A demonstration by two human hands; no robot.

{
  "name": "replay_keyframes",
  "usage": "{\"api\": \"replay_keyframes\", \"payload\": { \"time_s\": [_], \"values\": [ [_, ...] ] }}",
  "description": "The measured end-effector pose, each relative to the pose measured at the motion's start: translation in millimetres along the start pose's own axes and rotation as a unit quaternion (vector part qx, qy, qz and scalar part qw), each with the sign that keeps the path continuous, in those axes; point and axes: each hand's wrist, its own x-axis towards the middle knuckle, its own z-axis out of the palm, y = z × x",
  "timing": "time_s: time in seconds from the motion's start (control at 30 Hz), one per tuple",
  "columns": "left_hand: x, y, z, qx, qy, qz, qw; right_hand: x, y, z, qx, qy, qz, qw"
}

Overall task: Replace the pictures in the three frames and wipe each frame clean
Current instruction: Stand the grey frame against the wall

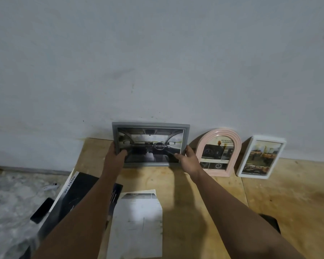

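Nearest the camera, a pale printed sheet (137,225) is laid flat on the plywood board (269,202), with a dark brochure (73,200) lettered "DOUBLE CAB" lying to its left, partly under the left forearm. A black phone-like slab (42,210) is seen left of the brochure, off the board.

Beyond the sheet, the grey frame (151,144) is stood upright against the wall (157,62) and is gripped at both lower corners: the left hand (115,156) is closed on its left edge with the thumb laid over the glass, and the right hand (188,158) is closed on its right edge, thumb likewise on the front. A car-interior picture is held inside it.

To the right of the grey frame, an arched pink frame (219,152) is leaned on the wall, filled with a car advertisement page. Further right, a white frame (261,157) is leaned likewise, containing a picture of orange vehicles.
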Motion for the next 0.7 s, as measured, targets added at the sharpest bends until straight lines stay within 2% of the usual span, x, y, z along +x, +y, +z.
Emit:
{"api": "replay_keyframes", "payload": {
  "time_s": [0.17, 0.33, 0.43, 0.5, 0.7],
  "values": [
    [-8, 9, 11, 0.052, -0.051, -0.002, 0.997, -17, 6, 1, 0.002, -0.009, -0.001, 1.000],
    [-8, -25, 35, 0.096, 0.007, 0.012, 0.995, -63, 16, -11, 0.063, -0.024, -0.011, 0.998],
    [-19, -45, 64, 0.138, 0.018, 0.005, 0.990, -73, 41, -35, 0.032, -0.013, 0.015, 0.999],
    [-51, -27, 90, 0.159, -0.011, 0.018, 0.987, -74, 60, -57, 0.027, 0.003, 0.031, 0.999],
    [-91, 17, 182, 0.165, -0.139, 0.081, 0.973, -58, 72, -135, 0.019, 0.120, 0.039, 0.992]
  ]
}}
